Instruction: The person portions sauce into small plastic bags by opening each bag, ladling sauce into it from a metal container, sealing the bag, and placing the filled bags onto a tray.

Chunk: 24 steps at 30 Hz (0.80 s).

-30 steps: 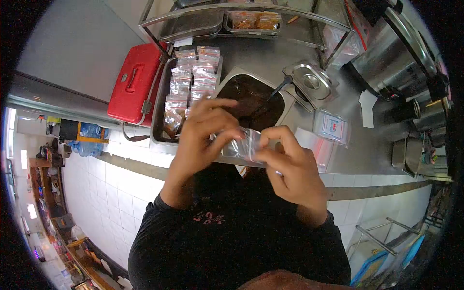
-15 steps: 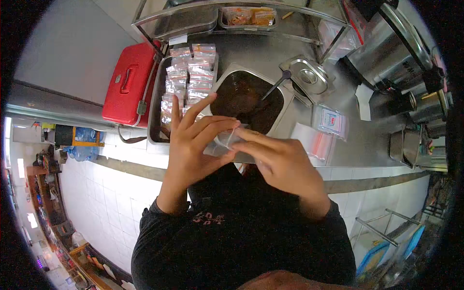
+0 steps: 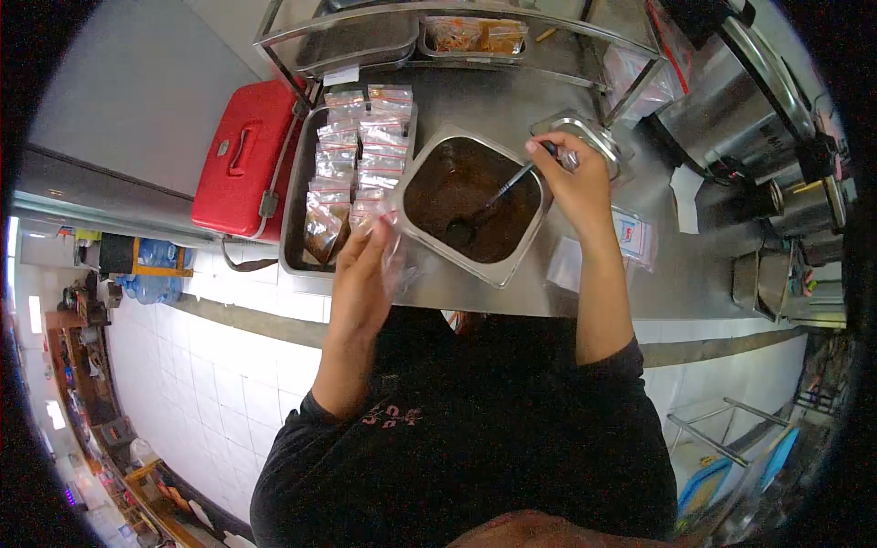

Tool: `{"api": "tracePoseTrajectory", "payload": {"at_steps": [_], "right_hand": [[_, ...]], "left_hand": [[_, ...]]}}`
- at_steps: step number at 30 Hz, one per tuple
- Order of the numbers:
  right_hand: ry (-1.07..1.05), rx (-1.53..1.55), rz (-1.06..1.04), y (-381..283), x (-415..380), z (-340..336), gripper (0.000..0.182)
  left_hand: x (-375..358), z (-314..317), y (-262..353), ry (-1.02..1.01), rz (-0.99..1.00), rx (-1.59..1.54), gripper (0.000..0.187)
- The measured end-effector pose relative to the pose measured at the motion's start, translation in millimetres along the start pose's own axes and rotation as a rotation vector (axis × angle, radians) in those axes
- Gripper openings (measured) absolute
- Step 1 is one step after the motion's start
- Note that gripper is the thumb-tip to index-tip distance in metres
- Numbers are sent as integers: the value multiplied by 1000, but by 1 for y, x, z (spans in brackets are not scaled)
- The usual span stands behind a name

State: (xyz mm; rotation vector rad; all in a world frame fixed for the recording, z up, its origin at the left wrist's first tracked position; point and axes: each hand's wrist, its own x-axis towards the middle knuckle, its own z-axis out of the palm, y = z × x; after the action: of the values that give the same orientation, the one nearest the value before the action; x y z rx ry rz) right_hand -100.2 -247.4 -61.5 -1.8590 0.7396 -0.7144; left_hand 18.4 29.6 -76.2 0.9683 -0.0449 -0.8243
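My right hand (image 3: pixel 575 178) grips the dark handle of a ladle (image 3: pixel 513 184), whose bowl dips into dark brown sauce (image 3: pixel 438 183). A square steel pan (image 3: pixel 498 270) holds the sauce. In my left hand (image 3: pixel 364 283), closed at the fingertips, is a clear plastic zip bag (image 3: pixel 393 260) near the pan's left corner. Just beyond that hand, a steel tray (image 3: pixel 294 196) carries rows of small filled zip bags (image 3: pixel 382 151) with red seal lines. The contents of the bag in my left hand cannot be made out.
A red toolbox-like case (image 3: pixel 242 155) stands left of the tray. Behind my right hand lies a steel lid (image 3: pixel 598 142). Packs of bags (image 3: pixel 630 236) rest on the right of the steel counter (image 3: pixel 676 274). A rack (image 3: pixel 457 9) crosses the back, with big steel pots (image 3: pixel 722 100) at right.
My hands have parted from the plastic bag they both held. My left hand moved left and down with the bag; my right hand went up and right and took hold of the ladle.
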Motion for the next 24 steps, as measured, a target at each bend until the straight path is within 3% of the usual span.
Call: {"api": "tracePoseTrajectory", "payload": {"at_steps": [3, 5, 6, 10, 12, 14, 17, 22, 24], "right_hand": [[-68, -43, 20, -21, -18, -6, 26], [-213, 208, 12, -33, -36, -8, 18], [-204, 206, 21, -37, -45, -10, 18], [24, 51, -156, -34, -77, -19, 12], [249, 18, -224, -25, -91, -29, 12], [289, -99, -216, -22, -103, -37, 10], [311, -259, -406, -6, -117, -41, 6], [324, -194, -269, 7, -145, -32, 12], [307, 113, 105, 9, -159, -28, 18]], "left_hand": [[15, 17, -3, 1, -31, -11, 27], [25, 20, -3, 21, -68, 12, 29], [31, 18, -5, -72, -70, -36, 32], [23, 27, -2, -258, -73, -85, 35], [19, 29, -5, -228, -36, -57, 37], [12, 24, -8, -193, -12, 44, 37], [1, 24, -13, -165, -27, 48, 35], [-15, 26, -24, -187, 94, 93, 26], [-21, 20, -30, -189, 53, 64, 24]]}}
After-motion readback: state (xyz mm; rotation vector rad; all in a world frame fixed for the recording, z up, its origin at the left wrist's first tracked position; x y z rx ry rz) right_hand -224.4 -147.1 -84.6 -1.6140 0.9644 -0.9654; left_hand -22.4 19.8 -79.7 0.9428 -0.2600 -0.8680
